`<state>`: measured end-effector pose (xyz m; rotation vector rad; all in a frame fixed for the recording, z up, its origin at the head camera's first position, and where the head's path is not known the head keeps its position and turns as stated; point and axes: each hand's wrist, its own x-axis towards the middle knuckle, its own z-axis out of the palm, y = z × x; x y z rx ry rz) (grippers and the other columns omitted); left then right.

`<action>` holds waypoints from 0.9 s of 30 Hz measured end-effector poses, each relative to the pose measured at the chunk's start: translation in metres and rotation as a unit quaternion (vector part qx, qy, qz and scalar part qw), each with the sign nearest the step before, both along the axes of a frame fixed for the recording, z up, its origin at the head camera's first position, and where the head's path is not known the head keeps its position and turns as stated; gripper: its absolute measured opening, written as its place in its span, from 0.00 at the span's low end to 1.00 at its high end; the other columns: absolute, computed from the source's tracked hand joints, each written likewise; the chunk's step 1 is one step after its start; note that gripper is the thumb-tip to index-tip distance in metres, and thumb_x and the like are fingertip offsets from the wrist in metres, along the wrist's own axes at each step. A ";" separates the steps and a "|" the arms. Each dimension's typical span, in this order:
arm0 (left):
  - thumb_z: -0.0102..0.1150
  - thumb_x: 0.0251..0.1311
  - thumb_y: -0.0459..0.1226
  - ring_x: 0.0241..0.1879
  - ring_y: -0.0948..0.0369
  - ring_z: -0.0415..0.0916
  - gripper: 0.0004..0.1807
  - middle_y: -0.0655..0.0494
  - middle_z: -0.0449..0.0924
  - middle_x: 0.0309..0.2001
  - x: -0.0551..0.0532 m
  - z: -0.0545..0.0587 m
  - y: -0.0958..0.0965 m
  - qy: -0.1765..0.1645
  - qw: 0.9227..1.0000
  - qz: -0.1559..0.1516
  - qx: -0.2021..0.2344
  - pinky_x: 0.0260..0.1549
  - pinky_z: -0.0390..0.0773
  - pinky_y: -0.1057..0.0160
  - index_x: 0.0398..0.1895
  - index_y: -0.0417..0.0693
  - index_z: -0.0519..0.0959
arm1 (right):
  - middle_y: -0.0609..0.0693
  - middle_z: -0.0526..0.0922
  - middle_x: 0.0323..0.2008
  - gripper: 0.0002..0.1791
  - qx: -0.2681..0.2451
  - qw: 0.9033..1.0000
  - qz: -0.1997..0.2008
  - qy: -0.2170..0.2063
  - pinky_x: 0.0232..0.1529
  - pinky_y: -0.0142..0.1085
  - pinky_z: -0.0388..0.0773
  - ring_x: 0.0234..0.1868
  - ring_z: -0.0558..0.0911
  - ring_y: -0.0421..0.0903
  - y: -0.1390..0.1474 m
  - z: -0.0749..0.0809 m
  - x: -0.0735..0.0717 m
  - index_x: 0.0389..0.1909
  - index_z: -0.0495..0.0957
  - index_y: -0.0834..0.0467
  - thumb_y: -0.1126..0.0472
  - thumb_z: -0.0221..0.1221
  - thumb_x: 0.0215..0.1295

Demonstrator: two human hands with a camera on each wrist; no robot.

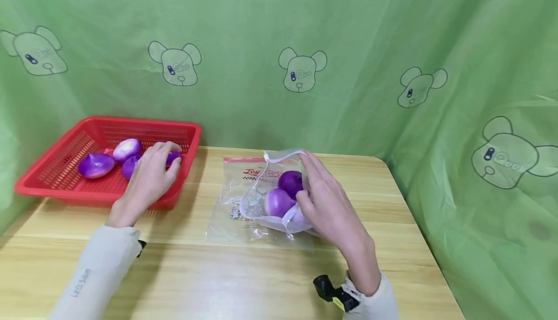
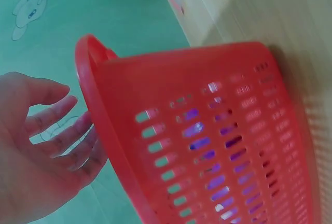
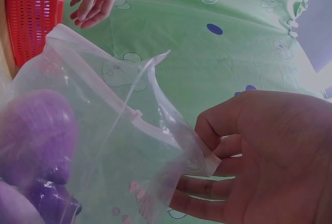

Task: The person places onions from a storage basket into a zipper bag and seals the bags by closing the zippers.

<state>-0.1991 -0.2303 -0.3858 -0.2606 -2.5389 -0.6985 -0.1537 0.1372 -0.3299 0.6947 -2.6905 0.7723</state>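
Observation:
My left hand [image 1: 150, 172] hovers over the right side of the red basket [image 1: 65, 194], its fingers loosely bent and nothing in them. Several purple onions lie in the basket, including one with a pale side [image 1: 127, 149] and one at the left [image 1: 97, 165]; the hand partly hides others. In the left wrist view, the left hand [image 2: 46, 141] is beside the basket's rim. My right hand [image 3: 270, 156] pinches the mouth edge of a clear zip bag [image 3: 109, 130], which stands open. Inside it are purple onions [image 1: 279, 202], one seen through the plastic.
A flat clear bag with red lettering [image 1: 257, 171] lies under and beside the held bag. Both rest on a light wooden table [image 1: 209, 281]. A green curtain [image 1: 244, 44] with printed bear heads surrounds the back and the right side.

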 end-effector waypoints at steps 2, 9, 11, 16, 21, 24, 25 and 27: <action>0.56 0.65 0.31 0.48 0.40 0.74 0.10 0.37 0.77 0.47 -0.001 0.000 -0.003 -0.009 1.000 0.004 -0.005 0.49 0.74 0.39 0.48 0.38 0.78 | 0.57 0.52 0.78 0.40 0.001 1.000 0.000 0.001 0.72 0.51 0.58 0.75 0.58 0.55 0.000 0.000 0.000 0.76 0.54 0.63 0.70 0.55 0.62; 0.57 0.64 0.31 0.49 0.39 0.74 0.12 0.35 0.76 0.48 -0.002 -0.001 -0.017 -0.029 0.999 0.014 -0.019 0.47 0.74 0.38 0.49 0.36 0.77 | 0.58 0.53 0.77 0.39 0.003 1.000 0.003 0.005 0.72 0.50 0.58 0.75 0.57 0.55 0.001 -0.001 0.000 0.76 0.55 0.63 0.70 0.54 0.63; 0.58 0.64 0.31 0.48 0.38 0.74 0.12 0.34 0.76 0.47 -0.003 -0.002 -0.022 -0.030 0.999 0.015 -0.027 0.47 0.74 0.37 0.49 0.35 0.77 | 0.58 0.53 0.77 0.39 0.003 1.000 0.003 0.005 0.72 0.50 0.58 0.75 0.57 0.55 0.001 -0.001 0.000 0.76 0.55 0.63 0.70 0.54 0.63; 0.59 0.62 0.30 0.48 0.37 0.74 0.14 0.31 0.76 0.47 -0.007 -0.008 -0.034 -0.043 0.998 0.015 -0.044 0.46 0.74 0.36 0.50 0.32 0.76 | 0.58 0.53 0.77 0.39 0.003 1.000 0.003 0.002 0.72 0.50 0.58 0.76 0.57 0.55 0.001 -0.001 0.000 0.76 0.55 0.63 0.70 0.54 0.63; 0.60 0.61 0.30 0.49 0.35 0.73 0.16 0.29 0.74 0.49 -0.011 -0.014 -0.046 -0.077 0.995 0.021 -0.052 0.45 0.74 0.34 0.51 0.31 0.75 | 0.57 0.53 0.77 0.39 0.002 1.000 0.005 0.000 0.72 0.50 0.58 0.76 0.57 0.55 0.002 -0.001 0.000 0.76 0.54 0.63 0.70 0.54 0.63; 0.60 0.60 0.30 0.50 0.34 0.73 0.16 0.28 0.74 0.49 -0.013 -0.017 -0.053 -0.087 0.994 0.024 -0.056 0.45 0.74 0.33 0.51 0.30 0.76 | 0.57 0.53 0.77 0.39 0.002 1.000 0.005 -0.002 0.72 0.50 0.58 0.76 0.57 0.55 0.002 -0.001 -0.001 0.76 0.54 0.62 0.70 0.54 0.63; 0.60 0.59 0.29 0.50 0.34 0.73 0.16 0.28 0.74 0.49 -0.014 -0.018 -0.055 -0.090 0.994 0.024 -0.058 0.45 0.74 0.33 0.50 0.31 0.76 | 0.57 0.53 0.77 0.39 0.002 1.000 0.005 -0.003 0.72 0.50 0.58 0.76 0.56 0.55 0.002 -0.001 -0.001 0.76 0.54 0.62 0.70 0.54 0.63; 0.60 0.59 0.29 0.50 0.33 0.73 0.16 0.27 0.74 0.48 -0.015 -0.020 -0.060 -0.093 0.993 0.025 -0.065 0.45 0.74 0.33 0.49 0.30 0.76 | 0.57 0.52 0.77 0.39 0.002 1.000 0.005 -0.005 0.73 0.50 0.57 0.76 0.56 0.54 0.001 -0.001 -0.001 0.77 0.54 0.62 0.69 0.54 0.64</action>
